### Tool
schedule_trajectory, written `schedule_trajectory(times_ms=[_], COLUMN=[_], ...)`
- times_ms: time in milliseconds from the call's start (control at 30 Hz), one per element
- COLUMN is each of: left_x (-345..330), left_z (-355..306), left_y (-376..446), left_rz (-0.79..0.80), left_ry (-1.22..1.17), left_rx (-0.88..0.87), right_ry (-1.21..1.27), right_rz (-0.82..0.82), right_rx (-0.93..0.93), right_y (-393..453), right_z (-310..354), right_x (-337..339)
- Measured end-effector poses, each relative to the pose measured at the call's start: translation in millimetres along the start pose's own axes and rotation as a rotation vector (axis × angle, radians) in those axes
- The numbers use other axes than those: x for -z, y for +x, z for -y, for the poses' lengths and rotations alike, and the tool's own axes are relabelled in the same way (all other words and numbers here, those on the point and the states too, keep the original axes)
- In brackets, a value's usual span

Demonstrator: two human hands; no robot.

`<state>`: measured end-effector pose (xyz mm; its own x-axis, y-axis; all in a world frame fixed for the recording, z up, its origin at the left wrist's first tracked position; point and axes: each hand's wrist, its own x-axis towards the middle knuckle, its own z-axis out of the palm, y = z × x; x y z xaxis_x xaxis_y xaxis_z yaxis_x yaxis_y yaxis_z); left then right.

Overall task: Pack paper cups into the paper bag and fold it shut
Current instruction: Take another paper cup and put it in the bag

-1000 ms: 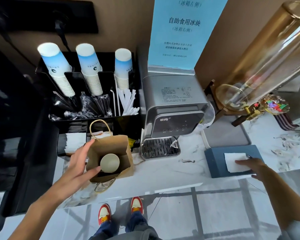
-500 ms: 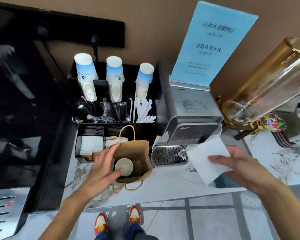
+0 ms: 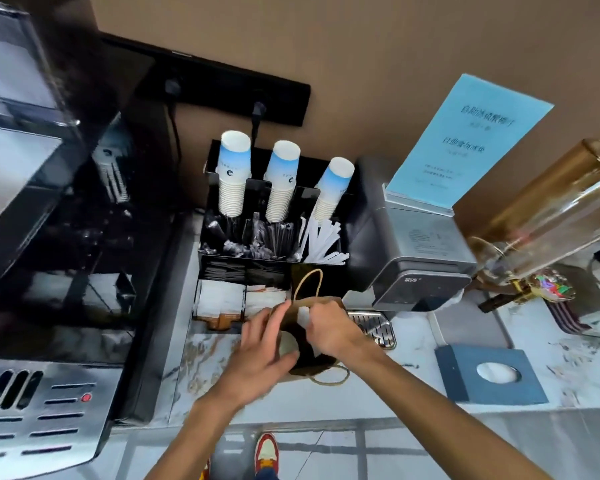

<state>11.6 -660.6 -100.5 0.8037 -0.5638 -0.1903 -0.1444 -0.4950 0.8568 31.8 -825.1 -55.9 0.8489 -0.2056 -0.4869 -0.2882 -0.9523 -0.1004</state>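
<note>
A brown paper bag (image 3: 321, 364) with twine handles stands open on the marble counter, in front of the black organiser. A paper cup (image 3: 288, 342) sits inside it, its rim just visible. My left hand (image 3: 260, 355) grips the bag's left edge and holds the mouth apart. My right hand (image 3: 333, 329) is over the bag's mouth, pinching a white tissue (image 3: 303, 315) and pushing it down inside. Three upside-down stacks of blue and white paper cups (image 3: 279, 181) stand at the back of the organiser.
The black organiser (image 3: 329, 275) holds stirrers, white straws and sachets. A grey water dispenser (image 3: 420, 258) with a drip tray stands right of the bag. A blue tissue box (image 3: 489, 375) lies near the front edge. A coffee machine (image 3: 45, 237) fills the left; a glass drink dispenser (image 3: 555, 216) the right.
My right hand pulled a tissue from the blue box and carried it left to the bag's mouth. My left hand stayed on the bag. The camera swung left.
</note>
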Motion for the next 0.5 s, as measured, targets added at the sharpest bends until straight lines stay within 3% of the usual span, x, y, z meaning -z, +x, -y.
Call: schedule_trajectory(times_ms=[133, 500], left_x=[-1.8, -5.7], left_z=[-0.7, -8.3], left_y=[-1.1, -5.0], left_rz=[0.035, 0.077], left_ry=[0.029, 0.064], left_rx=[-0.002, -0.042], right_ry=[-0.17, -0.224], right_rz=[0.089, 0.449], right_rx=[-0.022, -0.163], right_y=[18.7, 36.0], right_z=[-3.4, 8.4], right_x=[-20.6, -23.7])
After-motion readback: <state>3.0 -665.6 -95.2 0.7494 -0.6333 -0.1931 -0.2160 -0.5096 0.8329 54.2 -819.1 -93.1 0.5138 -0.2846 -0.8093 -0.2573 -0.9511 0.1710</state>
